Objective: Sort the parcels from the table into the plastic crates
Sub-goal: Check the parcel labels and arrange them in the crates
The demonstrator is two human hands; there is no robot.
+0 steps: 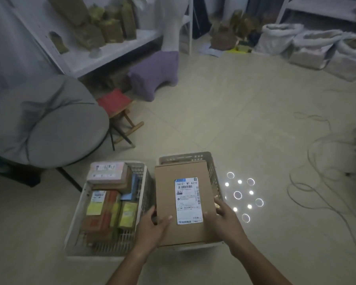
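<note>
Holding flat parcel (181,200) over right crate (212,171), our left hand (152,227) and right hand (226,221) fingers clamped on its near edges.

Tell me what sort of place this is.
Probably a small parcel storeroom or sorting room: a white metal shelf stacked with brown parcels, white sacks on the floor, and two white plastic crates of labelled boxes.
</note>
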